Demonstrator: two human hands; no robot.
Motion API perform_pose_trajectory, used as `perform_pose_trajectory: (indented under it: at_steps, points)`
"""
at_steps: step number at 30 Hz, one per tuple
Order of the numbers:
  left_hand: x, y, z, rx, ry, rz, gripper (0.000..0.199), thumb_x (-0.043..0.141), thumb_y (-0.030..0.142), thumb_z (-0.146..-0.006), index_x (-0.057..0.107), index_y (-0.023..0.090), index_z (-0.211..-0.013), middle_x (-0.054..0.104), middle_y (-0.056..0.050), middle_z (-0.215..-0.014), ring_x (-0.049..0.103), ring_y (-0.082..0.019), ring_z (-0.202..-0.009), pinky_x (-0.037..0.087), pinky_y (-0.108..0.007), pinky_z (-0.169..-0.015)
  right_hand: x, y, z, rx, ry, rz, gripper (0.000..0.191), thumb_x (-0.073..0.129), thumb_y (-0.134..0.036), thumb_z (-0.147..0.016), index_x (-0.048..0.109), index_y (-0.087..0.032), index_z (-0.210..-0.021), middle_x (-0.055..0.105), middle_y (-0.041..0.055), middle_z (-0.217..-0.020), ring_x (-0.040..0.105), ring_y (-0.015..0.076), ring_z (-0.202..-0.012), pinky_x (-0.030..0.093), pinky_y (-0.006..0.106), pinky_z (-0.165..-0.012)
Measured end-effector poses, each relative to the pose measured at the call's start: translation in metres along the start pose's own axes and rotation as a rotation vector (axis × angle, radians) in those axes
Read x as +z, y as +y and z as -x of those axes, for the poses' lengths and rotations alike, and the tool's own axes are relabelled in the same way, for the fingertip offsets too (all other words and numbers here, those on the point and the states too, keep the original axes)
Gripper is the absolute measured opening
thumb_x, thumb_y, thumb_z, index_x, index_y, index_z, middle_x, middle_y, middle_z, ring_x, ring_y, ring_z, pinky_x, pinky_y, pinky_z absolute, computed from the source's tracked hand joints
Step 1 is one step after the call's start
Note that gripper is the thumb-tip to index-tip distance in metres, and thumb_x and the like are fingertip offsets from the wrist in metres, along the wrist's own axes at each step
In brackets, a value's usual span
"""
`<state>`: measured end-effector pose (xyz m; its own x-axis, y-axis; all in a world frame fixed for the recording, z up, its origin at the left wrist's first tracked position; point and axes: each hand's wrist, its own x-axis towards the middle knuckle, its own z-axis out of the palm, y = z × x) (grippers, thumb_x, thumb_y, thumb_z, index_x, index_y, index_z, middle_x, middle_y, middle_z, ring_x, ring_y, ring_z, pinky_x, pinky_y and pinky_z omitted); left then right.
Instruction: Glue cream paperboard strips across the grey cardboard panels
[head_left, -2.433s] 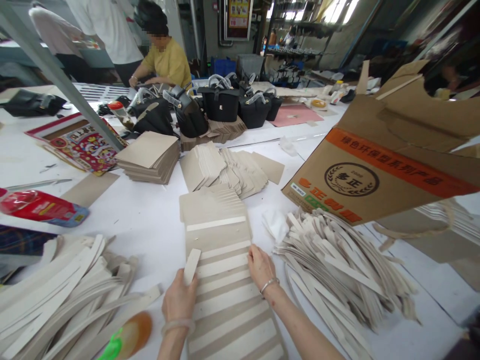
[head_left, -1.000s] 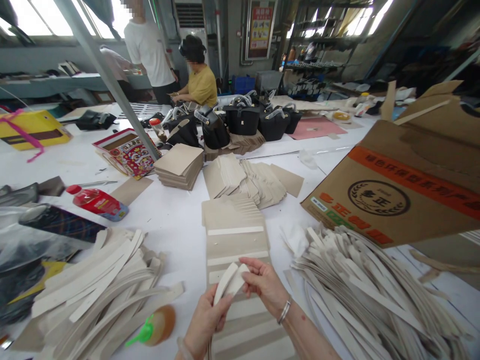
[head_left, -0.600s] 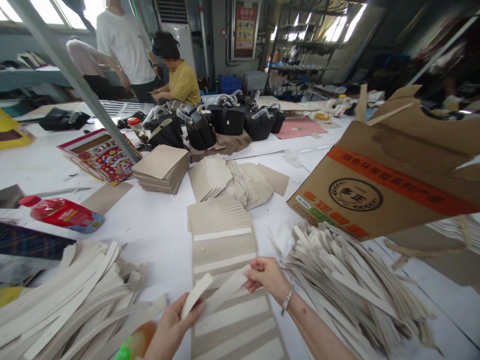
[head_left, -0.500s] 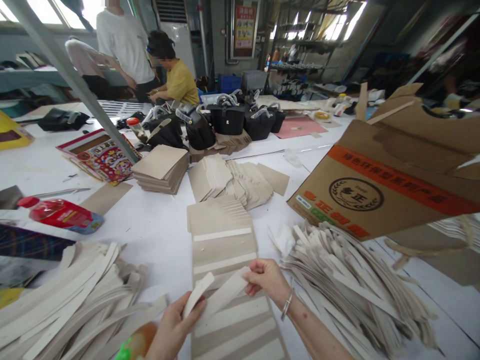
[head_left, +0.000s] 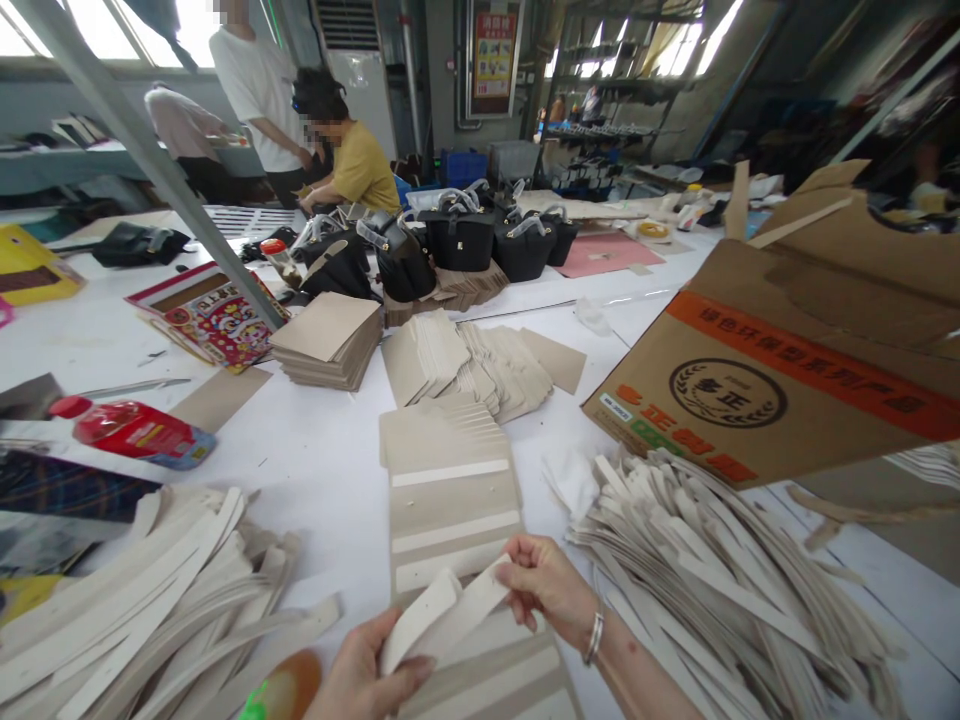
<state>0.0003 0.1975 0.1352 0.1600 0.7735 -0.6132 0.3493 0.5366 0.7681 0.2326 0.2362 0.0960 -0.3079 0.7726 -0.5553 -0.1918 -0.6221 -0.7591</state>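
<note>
My left hand (head_left: 375, 660) is closed around a short pale strip (head_left: 421, 622), thumb on one side and fingers on the other. My right hand (head_left: 551, 585) pinches the upper end of another pale strip (head_left: 474, 612), which slants down to my left hand. Beneath both hands runs a row of overlapping grey-brown cardboard pieces (head_left: 450, 492), with white strips lying across them at intervals. A heap of long pale strips (head_left: 705, 560) lies to the right of my right hand. Another strip heap (head_left: 157, 610) is left of my left hand.
A large cardboard box (head_left: 720, 390) stands at right. Beyond the row are fanned cardboard pieces (head_left: 465, 365), a stack of cardboard (head_left: 326, 340) and several black handbags (head_left: 461, 240). A red bottle (head_left: 135, 430) lies at left, below a slanting metal pole (head_left: 165, 170). People are across the table.
Both hands have moved slightly down and to the right in view, still holding the strips. The strip in my left hand shows more of its flat face. The whole view has shifted a little.
</note>
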Motion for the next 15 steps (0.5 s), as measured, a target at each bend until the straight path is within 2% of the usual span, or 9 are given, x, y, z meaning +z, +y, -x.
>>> perform_pose_trajectory:
  at_steps: [3, 7, 11, 15]
  points:
    - [-0.02, -0.013, -0.001, 0.019, 0.012, -0.056, 0.025, 0.063, 0.041, -0.061, 0.059, 0.017, -0.067, 0.047, 0.006, -0.05, 0.043, -0.009, -0.048, 0.036, -0.02, -0.047, -0.02, -0.003, -0.007, -0.011, 0.011, 0.065, 0.039, 0.072, -0.041, -0.056, 0.045, -0.017, -0.073, 0.058, -0.0042, -0.046, 0.051, 0.0091, -0.033, 0.037, 0.016, -0.03]
    - [-0.033, -0.022, -0.022, 0.034, 0.179, -0.109, 0.032, 0.057, 0.049, -0.065, 0.055, 0.017, -0.063, 0.04, 0.007, -0.042, 0.037, -0.009, -0.044, 0.032, -0.021, -0.046, -0.036, -0.004, -0.029, -0.039, 0.058, 0.195, 0.04, 0.067, -0.046, -0.058, 0.043, -0.018, -0.075, 0.059, -0.0035, -0.05, 0.054, 0.0112, -0.037, 0.043, 0.021, -0.033]
    - [-0.038, -0.018, -0.059, 0.03, 0.301, -0.103, 0.039, 0.05, 0.057, -0.069, 0.053, 0.018, -0.066, 0.04, 0.008, -0.04, 0.036, -0.009, -0.043, 0.03, -0.021, -0.045, -0.042, -0.006, -0.055, -0.081, 0.16, 0.419, 0.03, 0.059, -0.043, -0.064, 0.042, -0.019, -0.067, 0.057, -0.0047, -0.05, 0.051, 0.009, -0.035, 0.039, 0.019, -0.032]
    - [-0.046, -0.014, -0.094, 0.037, 0.399, -0.195, 0.037, 0.049, 0.055, -0.068, 0.055, 0.019, -0.071, 0.045, 0.007, -0.041, 0.041, -0.011, -0.043, 0.031, -0.022, -0.047, -0.047, -0.009, -0.077, -0.1, 0.266, 0.519, 0.021, 0.055, -0.034, -0.067, 0.041, -0.019, -0.062, 0.051, -0.0077, -0.046, 0.043, 0.0059, -0.03, 0.031, 0.016, -0.03]
